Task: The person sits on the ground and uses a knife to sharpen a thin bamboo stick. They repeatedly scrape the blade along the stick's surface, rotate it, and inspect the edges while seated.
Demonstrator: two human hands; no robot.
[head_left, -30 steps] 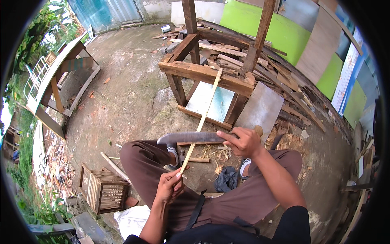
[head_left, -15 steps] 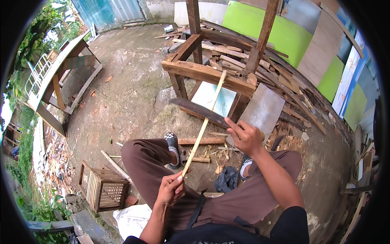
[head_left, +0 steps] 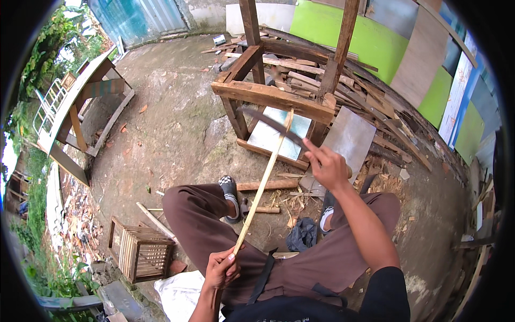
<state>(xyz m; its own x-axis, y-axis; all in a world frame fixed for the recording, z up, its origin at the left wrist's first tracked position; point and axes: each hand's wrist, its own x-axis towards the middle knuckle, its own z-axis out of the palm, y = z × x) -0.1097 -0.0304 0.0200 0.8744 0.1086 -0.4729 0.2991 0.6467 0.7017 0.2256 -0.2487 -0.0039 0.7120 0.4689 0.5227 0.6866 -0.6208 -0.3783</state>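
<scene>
My left hand (head_left: 221, 268) is closed around the near end of a long, pale wooden or bamboo strip (head_left: 257, 199), low over my left thigh. The strip slants away from me, its far end just below the front rail of a brown timber frame (head_left: 276, 97). In my right hand (head_left: 328, 170) is a machete with a dark blade (head_left: 271, 124). My right index finger and thumb lie forward near the base of the blade. The blade crosses the strip near its far end; whether it touches cannot be told.
Wood shavings (head_left: 307, 204), a round wooden piece (head_left: 268, 185), a hammer (head_left: 244, 208) and a black plastic bag (head_left: 301, 235) lie between my feet. A slatted wooden cage (head_left: 140, 251) and white cloth (head_left: 181, 295) are at left. Scrap wood (head_left: 300, 75) and a grey sheet (head_left: 350, 133) lie beyond.
My left hand has drawn the strip a little toward me. The machete blade has shifted away from me, closer to the strip's far end.
</scene>
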